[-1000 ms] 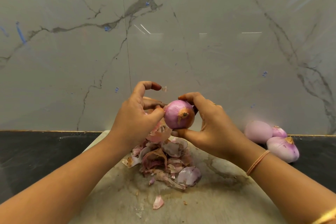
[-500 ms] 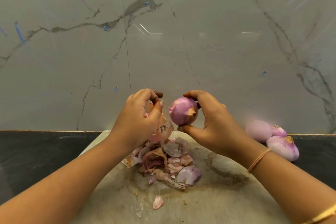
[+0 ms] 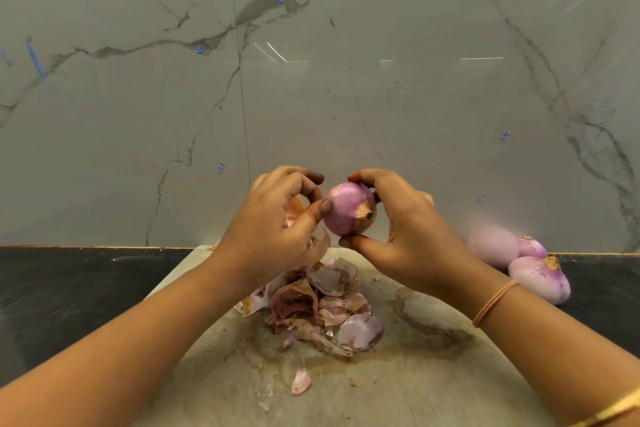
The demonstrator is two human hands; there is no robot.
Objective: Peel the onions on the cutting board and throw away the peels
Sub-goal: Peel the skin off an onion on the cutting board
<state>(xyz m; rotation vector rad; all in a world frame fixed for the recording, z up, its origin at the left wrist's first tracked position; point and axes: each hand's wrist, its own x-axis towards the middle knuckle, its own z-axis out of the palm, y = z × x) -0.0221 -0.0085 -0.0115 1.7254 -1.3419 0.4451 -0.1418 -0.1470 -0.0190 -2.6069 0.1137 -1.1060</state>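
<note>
Currently: peeling step, mid-onion. Right hand [image 3: 408,229] grips the onion [image 3: 348,213] above the far edge of the cutting board [image 3: 398,388], thumb underneath, fingers curled over the top; root end faces the camera. Left hand [image 3: 273,225] is curled, thumb tip against the onion's side, with a strip of loose skin [image 3: 317,248] caught in its fingers.

Judgement: onion mostly bare, brown patch left by the root. Next move calls for a nail under that patch while the right hand turns the onion.

Peel pile [image 3: 322,305] sits mid-board, not yet thrown away. Three peeled onions [image 3: 519,260] lie off the board's far right corner, on the dark counter [image 3: 69,288]. Wall [image 3: 311,80] rises just beyond the board's far edge, so open room is toward the near and left sides.
</note>
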